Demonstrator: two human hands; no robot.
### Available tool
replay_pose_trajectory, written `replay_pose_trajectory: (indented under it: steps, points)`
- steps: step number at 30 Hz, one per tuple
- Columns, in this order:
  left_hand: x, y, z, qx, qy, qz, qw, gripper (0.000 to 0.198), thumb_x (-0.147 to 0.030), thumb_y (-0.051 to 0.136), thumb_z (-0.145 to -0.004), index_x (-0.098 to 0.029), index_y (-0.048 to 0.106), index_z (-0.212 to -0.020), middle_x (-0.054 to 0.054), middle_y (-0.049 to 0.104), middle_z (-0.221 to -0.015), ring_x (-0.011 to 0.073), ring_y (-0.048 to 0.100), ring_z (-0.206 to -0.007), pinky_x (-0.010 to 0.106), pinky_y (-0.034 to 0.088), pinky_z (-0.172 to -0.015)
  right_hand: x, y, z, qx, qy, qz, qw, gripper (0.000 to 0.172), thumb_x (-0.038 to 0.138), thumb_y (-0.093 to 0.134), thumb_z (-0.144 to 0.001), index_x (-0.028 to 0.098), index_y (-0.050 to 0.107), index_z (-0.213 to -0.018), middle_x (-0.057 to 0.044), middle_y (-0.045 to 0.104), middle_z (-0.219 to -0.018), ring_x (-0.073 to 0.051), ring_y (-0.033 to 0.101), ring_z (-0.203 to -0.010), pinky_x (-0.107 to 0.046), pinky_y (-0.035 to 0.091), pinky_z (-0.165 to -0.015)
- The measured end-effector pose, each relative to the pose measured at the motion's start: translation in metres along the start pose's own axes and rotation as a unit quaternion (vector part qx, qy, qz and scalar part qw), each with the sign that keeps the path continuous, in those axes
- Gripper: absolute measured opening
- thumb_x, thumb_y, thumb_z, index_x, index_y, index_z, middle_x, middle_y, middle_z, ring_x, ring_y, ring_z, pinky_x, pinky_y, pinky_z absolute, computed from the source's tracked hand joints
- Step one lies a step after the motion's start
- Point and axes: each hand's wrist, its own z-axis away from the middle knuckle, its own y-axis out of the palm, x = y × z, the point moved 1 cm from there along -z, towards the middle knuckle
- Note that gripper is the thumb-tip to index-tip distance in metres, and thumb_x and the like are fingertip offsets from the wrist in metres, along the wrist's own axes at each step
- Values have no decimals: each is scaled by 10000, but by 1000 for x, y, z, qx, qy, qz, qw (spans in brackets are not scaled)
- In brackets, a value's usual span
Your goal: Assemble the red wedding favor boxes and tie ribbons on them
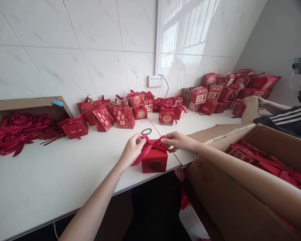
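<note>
A small red gift box stands upright near the front edge of the white table. Red ribbon is looped in a bow on its top. My left hand pinches the left part of the bow between thumb and fingers. On the other side, my right hand grips the bow's right loop with closed fingers. Ribbon tails hang down to the left and right of the box. Just beyond the bow lies a thin black ring-shaped band.
Several red gift boxes and bags line the wall side. A carton of red ribbons sits at left. At right, an open carton holds red boxes; beyond it a person's arm reaches toward stacked boxes.
</note>
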Motion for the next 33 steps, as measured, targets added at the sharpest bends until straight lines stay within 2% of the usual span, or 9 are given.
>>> replay_pose_trajectory:
  steps: [3, 6, 14, 19, 25, 27, 29, 31, 33]
  points:
    - [0, 0, 10, -10, -5, 6, 1000, 212, -316, 462, -767, -193, 395, -608, -52, 381, -562, 107, 390, -546, 216, 298, -525, 2, 0, 2, 5, 16, 13, 1000, 257, 358, 562, -834, 132, 580, -713, -32, 606, -741, -100, 562, -674, -193, 524, -558]
    - [4, 1, 17, 1, -21, 21, 1000, 257, -292, 440, -741, -200, 271, -569, -54, 294, -542, 98, 313, -508, 218, 244, -488, 4, 1, 3, 39, 27, -10, 999, 267, 326, 541, -822, 131, 570, -641, -21, 583, -717, -89, 534, -668, -215, 528, -654]
    - [1, -2, 12, 25, -51, 0, 998, 356, -421, 463, -746, -203, 262, -548, -47, 252, -525, 96, 263, -495, 238, 196, -480, 2, 2, 6, 96, 34, -21, 995, 246, 345, 593, -735, 131, 574, -616, -15, 556, -713, -107, 522, -728, -247, 494, -776]
    - [1, 0, 15, 0, -47, -9, 999, 298, -328, 417, -751, -200, 230, -557, -42, 220, -544, 96, 235, -515, 243, 183, -492, 3, 2, 8, 93, 34, -24, 995, 278, 327, 586, -715, 158, 464, -531, 42, 435, -579, -70, 419, -589, -217, 479, -710]
    - [11, 7, 27, -35, -47, 13, 998, 294, -277, 412, -732, -202, 188, -557, -48, 191, -532, 88, 211, -493, 239, 166, -468, 7, 2, 11, 115, 68, 17, 991, 268, 287, 538, -721, 168, 413, -516, 23, 454, -587, -81, 444, -586, -221, 477, -689]
    - [12, 7, 28, -43, -48, 20, 998, 284, -273, 417, -738, -201, 211, -556, -53, 221, -524, 86, 237, -481, 229, 190, -459, 8, -1, 13, 100, 88, 68, 989, 261, 368, 541, -749, 152, 495, -612, -32, 555, -719, -126, 537, -682, -263, 489, -730]
    - [11, 7, 28, -47, -46, 27, 997, 237, -270, 438, -744, -197, 295, -569, -55, 318, -534, 87, 315, -488, 213, 251, -467, 10, -3, 16, 48, 79, 151, 984, 392, 503, 529, -769, 129, 564, -882, -114, 596, -972, -213, 590, -871, -331, 485, -805]
    - [8, 8, 28, -56, -31, 36, 997, 161, -277, 473, -755, -192, 409, -634, -44, 452, -605, 98, 429, -544, 205, 339, -511, 11, -1, 20, 2, 25, 234, 972, 689, 612, 551, -730, 137, 435, -1216, -177, 493, -1229, -296, 529, -1090, -400, 444, -907]
    - [5, 10, 30, -74, 3, 48, 996, 124, -300, 503, -779, -189, 484, -726, -19, 539, -709, 122, 523, -649, 213, 419, -581, 11, 8, 24, 16, -37, 296, 954, 981, 629, 635, -649, 148, 213, -1392, -206, 353, -1361, -339, 447, -1202, -439, 402, -968]
